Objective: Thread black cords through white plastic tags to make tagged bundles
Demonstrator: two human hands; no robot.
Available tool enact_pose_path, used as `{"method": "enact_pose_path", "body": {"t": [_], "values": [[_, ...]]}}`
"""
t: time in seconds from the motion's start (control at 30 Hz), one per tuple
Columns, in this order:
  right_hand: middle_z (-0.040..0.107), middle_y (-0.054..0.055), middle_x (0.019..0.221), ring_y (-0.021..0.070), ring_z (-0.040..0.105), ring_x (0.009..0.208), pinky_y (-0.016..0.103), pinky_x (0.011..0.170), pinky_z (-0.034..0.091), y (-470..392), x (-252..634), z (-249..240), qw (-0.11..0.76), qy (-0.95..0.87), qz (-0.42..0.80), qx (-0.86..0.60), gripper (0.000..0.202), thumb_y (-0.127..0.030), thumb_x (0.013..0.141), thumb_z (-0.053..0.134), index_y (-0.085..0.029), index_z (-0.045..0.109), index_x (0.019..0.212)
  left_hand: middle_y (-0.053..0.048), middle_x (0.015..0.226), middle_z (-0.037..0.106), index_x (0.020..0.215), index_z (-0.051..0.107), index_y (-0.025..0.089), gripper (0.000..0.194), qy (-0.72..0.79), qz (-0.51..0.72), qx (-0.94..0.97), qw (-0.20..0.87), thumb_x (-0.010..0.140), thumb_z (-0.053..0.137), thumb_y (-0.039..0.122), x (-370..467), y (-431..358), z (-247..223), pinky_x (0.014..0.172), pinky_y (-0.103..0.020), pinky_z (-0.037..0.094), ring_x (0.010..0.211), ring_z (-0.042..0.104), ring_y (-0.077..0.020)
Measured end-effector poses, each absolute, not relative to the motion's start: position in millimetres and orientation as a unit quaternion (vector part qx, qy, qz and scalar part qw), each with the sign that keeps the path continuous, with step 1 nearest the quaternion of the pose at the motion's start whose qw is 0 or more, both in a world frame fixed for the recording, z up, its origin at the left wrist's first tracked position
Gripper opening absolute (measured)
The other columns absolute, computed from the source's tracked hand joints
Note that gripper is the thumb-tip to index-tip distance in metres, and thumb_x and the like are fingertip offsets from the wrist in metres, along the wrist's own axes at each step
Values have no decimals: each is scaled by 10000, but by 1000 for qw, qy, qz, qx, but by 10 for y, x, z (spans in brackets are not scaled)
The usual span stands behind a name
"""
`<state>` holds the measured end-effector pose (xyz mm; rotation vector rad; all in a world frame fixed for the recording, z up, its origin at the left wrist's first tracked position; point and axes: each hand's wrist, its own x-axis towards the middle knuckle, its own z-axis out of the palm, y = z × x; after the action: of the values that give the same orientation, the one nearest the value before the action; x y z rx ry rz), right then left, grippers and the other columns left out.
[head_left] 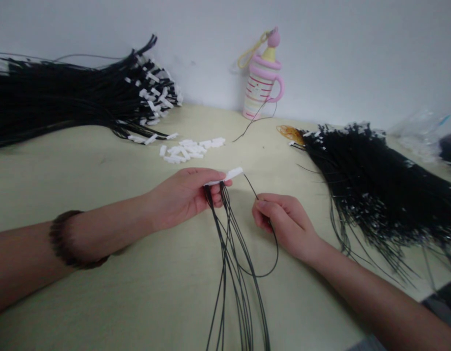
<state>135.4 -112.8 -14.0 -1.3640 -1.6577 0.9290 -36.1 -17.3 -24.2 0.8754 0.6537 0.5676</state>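
Note:
In the middle of the head view, my left hand [199,190] pinches a long white plastic connector [234,173] between thumb and fingers. Several thin black wires [243,273] hang from the connector toward the table's front edge. My right hand [280,219] is closed in a pinch on one black wire [251,186], just right of the connector. The tip of that wire points up at the connector's right end; whether it touches, I cannot tell. Its slack loops down beneath my right hand. Behind my hands lies a loose pile of white connectors [185,152].
A big bundle of black wires with white connectors [82,92] lies at the back left. Another heap of black wires [386,180] covers the right side. A pink-and-white cup [260,87] stands by the wall. A clear plastic bag [417,134] is at the far right.

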Motion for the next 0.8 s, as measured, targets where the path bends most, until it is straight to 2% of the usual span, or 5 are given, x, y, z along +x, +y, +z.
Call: {"method": "enact_pose_path", "body": {"t": [0.23,0.8], "values": [[413,-48,493,54,379,472,186,448,283,-1123,1356,-150,375,-648,382,-542,327,-169,849,376,-151,483,540,27,524,468,709,659,95,126,309,268,412,814,747,600,199,-359,-176,-230,528,-190,416,514,461,-63],[442,-45,556,58,404,528,185,531,320,-1123,1369,-171,327,-689,373,-528,327,-220,898,365,-147,506,613,29,523,461,710,651,92,137,309,264,415,814,745,599,213,-357,-181,-229,520,-193,411,516,461,-64]]}}
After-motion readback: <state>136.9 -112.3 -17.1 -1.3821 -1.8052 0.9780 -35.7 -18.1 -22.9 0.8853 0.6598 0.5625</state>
